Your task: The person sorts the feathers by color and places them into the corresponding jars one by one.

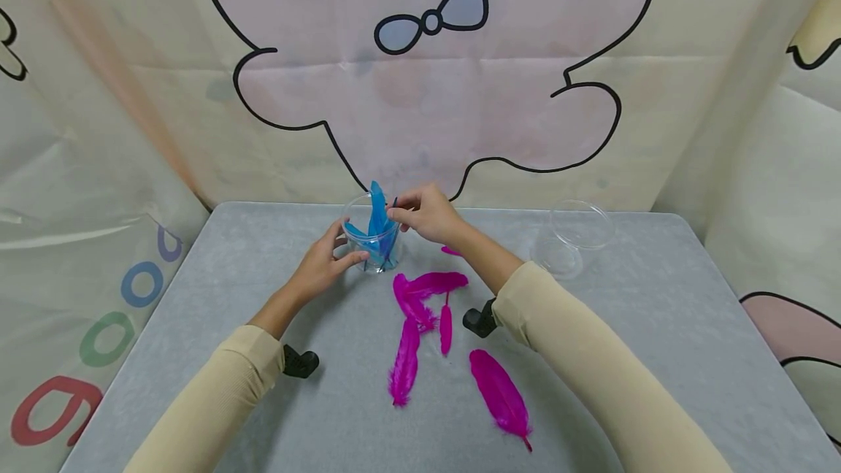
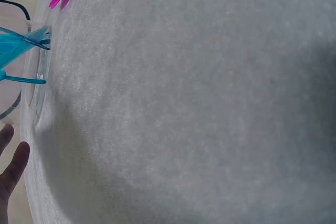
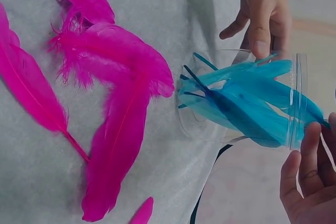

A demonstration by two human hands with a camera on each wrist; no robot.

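A clear plastic cup (image 1: 384, 266) with several blue feathers (image 1: 377, 214) in it stands at the table's far side. My left hand (image 1: 322, 263) holds the cup from the left, thumb low at its front. At the rim, my right hand (image 1: 428, 214) pinches the end of a blue feather (image 3: 310, 109) whose rest is inside the cup. The right wrist view shows dark quills (image 3: 197, 77) near the cup's base. Only fingertips of the left hand (image 2: 14, 166) appear in the left wrist view, beside the cup.
Several magenta feathers (image 1: 407, 363) lie on the grey table (image 1: 355, 414), one large feather (image 1: 499, 393) nearer the front. Another clear cup (image 1: 581, 226) stands at the back right. A printed cloth (image 1: 420, 108) hangs behind the table. Black wrist mounts (image 1: 301, 362) sit at both cuffs.
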